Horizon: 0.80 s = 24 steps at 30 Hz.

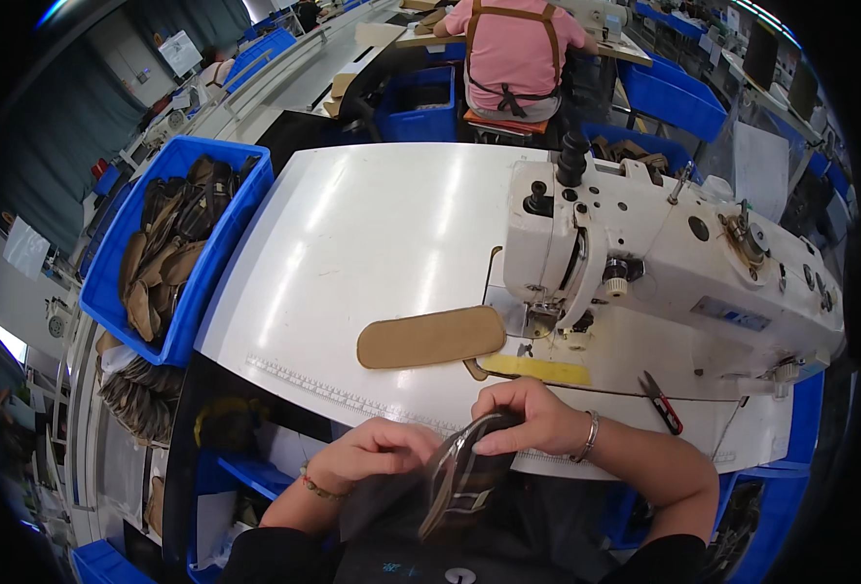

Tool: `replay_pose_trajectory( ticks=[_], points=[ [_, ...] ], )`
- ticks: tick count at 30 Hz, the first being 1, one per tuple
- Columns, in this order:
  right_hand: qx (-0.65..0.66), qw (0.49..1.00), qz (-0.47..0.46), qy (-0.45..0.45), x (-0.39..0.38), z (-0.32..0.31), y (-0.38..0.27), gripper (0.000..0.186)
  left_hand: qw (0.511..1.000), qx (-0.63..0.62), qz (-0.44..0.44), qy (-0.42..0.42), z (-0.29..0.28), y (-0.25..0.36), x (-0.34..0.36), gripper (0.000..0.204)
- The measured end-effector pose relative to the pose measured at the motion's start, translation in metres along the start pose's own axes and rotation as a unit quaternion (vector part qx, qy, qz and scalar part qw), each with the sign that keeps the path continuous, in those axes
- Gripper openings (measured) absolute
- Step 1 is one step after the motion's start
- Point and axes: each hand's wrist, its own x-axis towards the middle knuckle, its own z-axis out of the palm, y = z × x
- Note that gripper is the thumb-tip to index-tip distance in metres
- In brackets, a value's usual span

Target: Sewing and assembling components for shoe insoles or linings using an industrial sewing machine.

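My right hand (523, 419) pinches the top of a dark sewn fabric piece (466, 472) with a brown edge and a pale strip along it. The piece hangs upright in front of my apron, past the table's front edge. At its left side my left hand (386, 456) has its fingers curled together against the edge; their tips are partly hidden and slightly blurred. On the white table (372, 224) beyond my hands lies a brown oblong fabric panel (432, 338) with rounded ends. Its right end is close to the needle area of a white sewing machine (664, 263).
Red-handled thread snips (661, 404) lie right of my right hand. A yellow strip (537, 369) is by the machine's needle plate. A blue bin (182, 243) of brown and dark pieces stands left of the table. Across it sits a person in pink (513, 49).
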Motion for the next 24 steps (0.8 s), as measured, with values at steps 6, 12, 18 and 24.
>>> replay_pose_trajectory(
  ticks=[6,12,18,24],
  points=[
    [-0.114,0.993,0.018,-0.002,0.002,0.004,0.0,0.015,0.99,-0.007,-0.098,0.103,0.03,-0.002,0.017,0.027],
    [-0.23,0.966,0.069,-0.091,0.003,0.004,-0.003,0.035,0.971,-0.064,-0.027,0.228,0.035,-0.005,0.037,0.028],
    [-0.213,0.977,0.008,0.008,0.001,0.018,-0.006,0.026,0.95,-0.152,0.005,0.271,0.033,-0.013,0.05,0.032],
    [-0.209,0.967,0.002,0.145,0.004,0.009,0.001,0.023,0.95,0.117,-0.061,0.282,0.033,-0.01,0.04,0.034]
  ],
)
